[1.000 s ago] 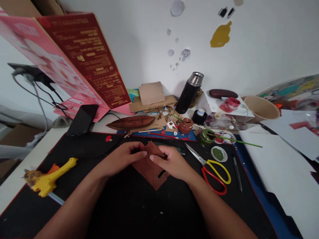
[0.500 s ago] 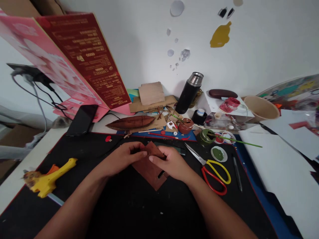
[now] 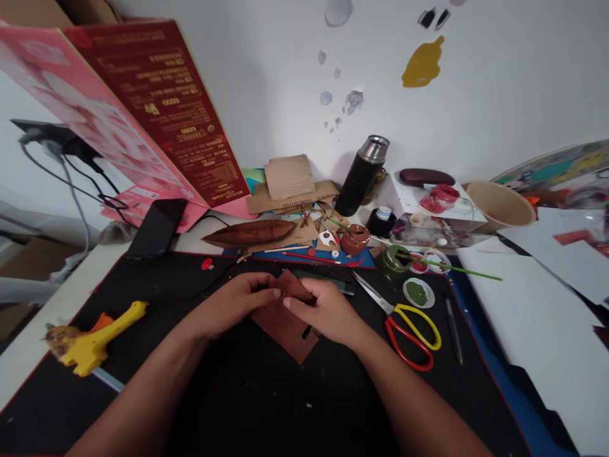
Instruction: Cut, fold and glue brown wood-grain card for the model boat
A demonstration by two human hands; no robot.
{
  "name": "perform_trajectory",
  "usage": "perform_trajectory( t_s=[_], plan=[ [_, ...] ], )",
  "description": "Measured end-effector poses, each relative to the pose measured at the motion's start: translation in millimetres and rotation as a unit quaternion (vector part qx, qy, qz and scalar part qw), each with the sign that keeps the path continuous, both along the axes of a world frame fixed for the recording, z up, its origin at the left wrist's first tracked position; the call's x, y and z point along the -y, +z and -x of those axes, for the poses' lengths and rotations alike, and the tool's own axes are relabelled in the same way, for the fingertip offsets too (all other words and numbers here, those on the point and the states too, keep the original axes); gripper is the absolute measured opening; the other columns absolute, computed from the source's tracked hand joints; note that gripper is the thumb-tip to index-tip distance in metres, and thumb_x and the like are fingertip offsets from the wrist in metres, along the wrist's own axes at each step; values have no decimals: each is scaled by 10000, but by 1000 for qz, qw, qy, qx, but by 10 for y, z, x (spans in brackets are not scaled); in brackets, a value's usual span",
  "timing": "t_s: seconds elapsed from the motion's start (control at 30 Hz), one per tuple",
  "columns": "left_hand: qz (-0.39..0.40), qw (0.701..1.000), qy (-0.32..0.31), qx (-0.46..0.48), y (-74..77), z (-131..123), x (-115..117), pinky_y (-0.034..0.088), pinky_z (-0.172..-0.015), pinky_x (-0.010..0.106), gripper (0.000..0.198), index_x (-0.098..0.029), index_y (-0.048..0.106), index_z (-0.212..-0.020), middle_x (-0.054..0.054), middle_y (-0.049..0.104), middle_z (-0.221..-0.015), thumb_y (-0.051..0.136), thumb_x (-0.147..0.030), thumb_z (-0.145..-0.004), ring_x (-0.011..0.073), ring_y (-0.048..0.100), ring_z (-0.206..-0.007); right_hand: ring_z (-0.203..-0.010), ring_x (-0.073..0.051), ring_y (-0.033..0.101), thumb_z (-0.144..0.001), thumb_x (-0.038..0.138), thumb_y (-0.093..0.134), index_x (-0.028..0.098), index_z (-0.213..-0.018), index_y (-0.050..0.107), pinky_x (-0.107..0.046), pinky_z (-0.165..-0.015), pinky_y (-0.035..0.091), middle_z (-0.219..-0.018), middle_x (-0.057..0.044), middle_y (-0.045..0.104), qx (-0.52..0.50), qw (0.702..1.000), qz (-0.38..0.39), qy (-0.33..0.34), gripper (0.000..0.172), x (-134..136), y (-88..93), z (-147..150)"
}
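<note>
Between my two hands is a flat reddish-brown sheet (image 3: 283, 331) with a small rectangular notch near its lower right edge. Whether it is painted card or leather I cannot tell. My left hand (image 3: 245, 301) pinches its left side, thumb on top and fingers underneath. On the other side my right hand (image 3: 328, 311) grips it the same way, the two thumb tips close together near the upper part. Fingers beneath the sheet are hidden. Just right of my right hand lie scissors (image 3: 390, 309) with one yellow and one red handle, blades apart.
At left lies a yellow glue gun (image 3: 95, 339). A brown boat-shaped piece (image 3: 250, 233) sits behind my hands. Open brown (image 3: 355, 241) and green (image 3: 392, 263) paint jars, a black flask (image 3: 361, 178) and a pen (image 3: 453, 330) stand or lie to the right.
My hands and the brown sheet hold almost the same pose. The whole view has shifted very slightly.
</note>
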State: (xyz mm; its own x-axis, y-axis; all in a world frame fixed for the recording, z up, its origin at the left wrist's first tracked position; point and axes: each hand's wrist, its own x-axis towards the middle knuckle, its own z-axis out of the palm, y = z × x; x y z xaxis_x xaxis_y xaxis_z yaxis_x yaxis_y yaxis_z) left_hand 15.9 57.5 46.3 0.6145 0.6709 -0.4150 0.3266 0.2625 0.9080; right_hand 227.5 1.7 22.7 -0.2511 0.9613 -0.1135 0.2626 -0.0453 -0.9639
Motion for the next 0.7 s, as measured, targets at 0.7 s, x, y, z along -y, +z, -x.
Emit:
perform_trajectory(
  t_s=[0.7],
  plan=[
    [98, 990, 69, 67, -34, -3, 23, 467, -651, 264, 402, -184, 699, -804, 0, 661, -765, 811, -569, -783, 147, 587, -680, -704, -153, 498, -943, 452, 641, 202, -860, 661, -283, -647, 386, -775, 22, 579, -25, 1000, 15, 10, 264, -31, 15, -38]
  ],
)
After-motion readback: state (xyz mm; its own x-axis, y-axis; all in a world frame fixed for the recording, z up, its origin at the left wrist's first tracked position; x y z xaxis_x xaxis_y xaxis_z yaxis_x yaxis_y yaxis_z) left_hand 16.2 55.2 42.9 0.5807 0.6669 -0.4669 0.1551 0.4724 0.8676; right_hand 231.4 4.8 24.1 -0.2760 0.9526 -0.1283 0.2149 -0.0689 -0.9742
